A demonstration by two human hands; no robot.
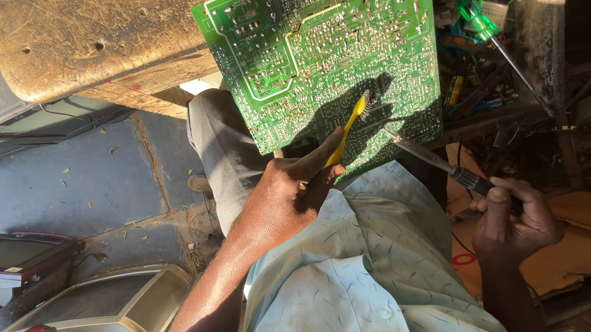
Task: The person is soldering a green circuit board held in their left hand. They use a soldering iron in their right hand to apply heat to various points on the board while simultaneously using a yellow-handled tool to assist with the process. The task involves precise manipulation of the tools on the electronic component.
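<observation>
A large green circuit board [328, 51] stands tilted on my lap, solder side toward me. My left hand [290, 187] grips a yellow toothbrush [350, 125], whose bristles touch the board's lower middle. My right hand [514, 219] holds a soldering iron [435, 158] by its dark handle; the metal tip rests on the board near its lower right edge, just right of the brush. My pale blue shirt and grey trouser leg fill the foreground.
A worn wooden bench [82, 42] lies at upper left. A green-handled screwdriver [485, 24] and cluttered tools and wires sit at right. Old television sets [103, 311] stand on the floor at lower left. Cardboard [582, 235] lies at right.
</observation>
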